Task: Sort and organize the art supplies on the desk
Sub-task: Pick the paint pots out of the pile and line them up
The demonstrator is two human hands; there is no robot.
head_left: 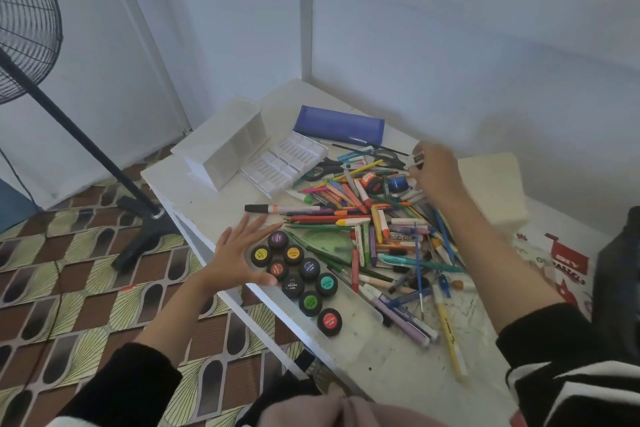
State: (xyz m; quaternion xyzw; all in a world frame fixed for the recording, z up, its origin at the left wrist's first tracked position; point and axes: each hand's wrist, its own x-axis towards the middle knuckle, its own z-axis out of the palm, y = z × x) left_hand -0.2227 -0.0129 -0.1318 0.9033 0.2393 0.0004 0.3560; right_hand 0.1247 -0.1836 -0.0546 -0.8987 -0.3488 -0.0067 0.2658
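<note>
A heap of pens, crayons, markers and brushes (377, 236) covers the middle of the white desk (207, 191). Several black poster-paint jars (298, 267) with coloured lids stand grouped near the front left edge. My left hand (239, 253) lies flat with fingers spread, touching the left side of the jar group. My right hand (434, 172) hovers over the far side of the heap and pinches a small dark-and-white item (418, 158) between its fingertips. A blue pencil case (341, 125) lies at the back.
A white divided organizer box (235, 146) and a white slotted tray (284, 163) sit at the back left. A cream box (491, 191) and a printed red-and-white pack (561, 267) lie on the right. A standing fan (27, 21) stands on the patterned floor, left of the desk.
</note>
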